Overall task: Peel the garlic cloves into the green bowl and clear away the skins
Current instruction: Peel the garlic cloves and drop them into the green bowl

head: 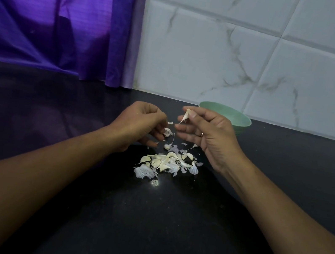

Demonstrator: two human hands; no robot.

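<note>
Skin [186, 116] pinched in the right grip [208, 131] could land in the green bowl [236, 118] just behind it if flung carelessly; left grip [140, 124] clutches a clove [167, 131], loose skins [167, 163] piled below both.

bowl [237, 118] half-hidden, left fingers [157, 135] maybe pinching skin [167, 131]

From the pile of skins [167, 163], the desk [167, 226] lies open toward 6 o'clock between the forearms [44, 168], and wide at 9 and 3 o'clock outside them. The left hand [140, 126] at 11 o'clock, curled on a garlic piece [167, 131], and the right hand [207, 133] at 1 o'clock, pinching a skin strip [186, 115], leave a narrow gap. The green bowl [237, 119] sits behind the right hand, near the tiled wall [261, 65]. A purple curtain [58, 20] closes 10 o'clock.
</note>
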